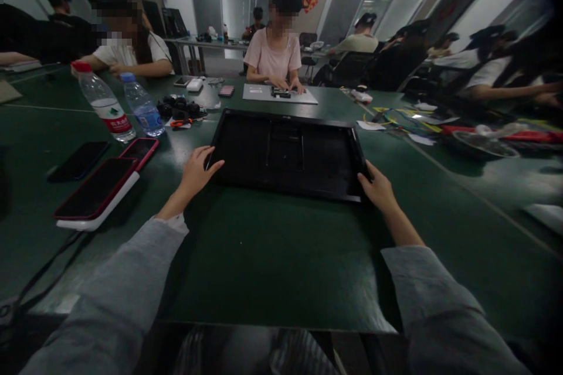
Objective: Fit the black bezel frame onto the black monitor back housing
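A black rectangular monitor casing, shallow with a raised rim and a boxed recess in the middle, lies in front of me on the green table. My left hand is at its left end, thumb over the rim and fingers along the outer edge. At the right end, my right hand grips the side with the thumb on top and the other fingers partly hidden behind the edge. Both hands are closed on the casing.
To the left are two bottles, a dark phone and a red-edged phone on a white block. Wires and a bowl lie at the right. Across the table, a person in pink works over a white board.
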The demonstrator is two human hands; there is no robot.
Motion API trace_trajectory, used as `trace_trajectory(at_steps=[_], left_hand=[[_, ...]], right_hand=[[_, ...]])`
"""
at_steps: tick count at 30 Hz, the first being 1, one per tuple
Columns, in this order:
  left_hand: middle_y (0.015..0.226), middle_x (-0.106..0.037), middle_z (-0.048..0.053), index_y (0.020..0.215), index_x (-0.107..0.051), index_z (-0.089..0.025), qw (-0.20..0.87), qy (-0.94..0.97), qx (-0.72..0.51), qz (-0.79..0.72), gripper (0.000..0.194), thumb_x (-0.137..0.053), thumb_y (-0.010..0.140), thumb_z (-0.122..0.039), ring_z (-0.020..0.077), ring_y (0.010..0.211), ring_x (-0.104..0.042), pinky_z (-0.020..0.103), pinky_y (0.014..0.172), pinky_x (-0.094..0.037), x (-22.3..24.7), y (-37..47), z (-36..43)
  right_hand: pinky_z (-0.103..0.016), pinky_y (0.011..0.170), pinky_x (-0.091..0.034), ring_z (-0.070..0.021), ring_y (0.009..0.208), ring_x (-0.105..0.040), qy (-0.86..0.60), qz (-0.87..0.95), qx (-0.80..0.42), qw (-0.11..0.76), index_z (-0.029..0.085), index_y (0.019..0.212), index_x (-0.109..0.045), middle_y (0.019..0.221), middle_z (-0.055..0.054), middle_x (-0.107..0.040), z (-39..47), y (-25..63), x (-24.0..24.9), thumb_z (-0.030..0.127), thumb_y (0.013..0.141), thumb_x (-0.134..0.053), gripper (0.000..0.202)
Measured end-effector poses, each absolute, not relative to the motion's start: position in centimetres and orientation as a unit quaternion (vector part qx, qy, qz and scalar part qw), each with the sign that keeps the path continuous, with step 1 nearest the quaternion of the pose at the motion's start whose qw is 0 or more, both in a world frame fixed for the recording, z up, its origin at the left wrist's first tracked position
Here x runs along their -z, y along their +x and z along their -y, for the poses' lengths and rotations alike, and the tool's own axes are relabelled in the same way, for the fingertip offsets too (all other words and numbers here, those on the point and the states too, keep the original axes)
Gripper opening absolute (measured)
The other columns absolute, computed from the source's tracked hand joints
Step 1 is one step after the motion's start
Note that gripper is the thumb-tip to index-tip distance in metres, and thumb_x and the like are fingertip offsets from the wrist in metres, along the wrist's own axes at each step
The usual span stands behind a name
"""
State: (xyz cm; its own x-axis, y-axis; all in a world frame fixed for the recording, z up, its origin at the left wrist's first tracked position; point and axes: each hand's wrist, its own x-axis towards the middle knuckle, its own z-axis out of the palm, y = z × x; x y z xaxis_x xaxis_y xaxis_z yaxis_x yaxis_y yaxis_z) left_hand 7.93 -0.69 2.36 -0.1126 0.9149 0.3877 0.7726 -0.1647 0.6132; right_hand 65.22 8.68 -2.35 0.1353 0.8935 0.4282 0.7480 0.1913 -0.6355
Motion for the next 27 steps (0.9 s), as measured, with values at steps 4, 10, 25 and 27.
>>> trace_trajectory(at_steps=[4,10,25,27], left_hand=[[0.145,-0.07,0.019,0.142,-0.067,-0.016,0.223,0.591,-0.44,-0.638,0.06,-0.071,0.093,-0.05,0.0311,0.13,-0.068,0.046,0.11,-0.053,-1.5,7.1,-0.4],[0.117,-0.081,0.017,0.125,-0.077,-0.014,0.157,0.542,-0.378,-0.734,0.052,-0.067,0.093,-0.054,0.0319,0.108,-0.076,0.041,0.096,-0.058,-1.5,4.9,-0.4],[0.111,-0.08,0.021,0.123,-0.078,-0.017,-0.003,0.55,-0.241,-0.8,0.052,-0.048,0.105,-0.056,0.0385,0.104,-0.075,0.047,0.09,-0.056,-2.2,4.8,0.8],[0.119,-0.079,0.022,0.133,-0.075,-0.015,-0.014,0.546,-0.266,-0.794,0.056,-0.049,0.105,-0.057,0.0401,0.111,-0.073,0.051,0.096,-0.055,-2.4,5.0,0.9]], right_hand=[[-0.062,0.125,-0.043,-0.0384,0.142,-0.061,-0.619,0.663,-0.112,0.407,0.016,0.153,-0.06,0.15,-0.016,-0.067,-8.9,65.6,2.7,0.042,0.081,-0.067,0.077],[-0.06,0.133,-0.031,-0.0373,0.155,-0.049,-0.608,0.671,-0.145,0.399,0.013,0.159,-0.053,0.161,-0.018,-0.057,-8.5,63.4,2.3,0.045,0.085,-0.065,0.082],[-0.064,0.128,-0.038,-0.039,0.151,-0.051,-0.616,0.699,-0.079,0.356,0.008,0.164,-0.043,0.16,-0.025,-0.055,-7.6,59.8,1.5,0.036,0.095,-0.051,0.075],[-0.066,0.126,-0.038,-0.0404,0.151,-0.049,-0.627,0.688,-0.026,0.364,0.005,0.165,-0.04,0.16,-0.028,-0.053,-7.1,59.3,0.7,0.037,0.097,-0.049,0.076]])
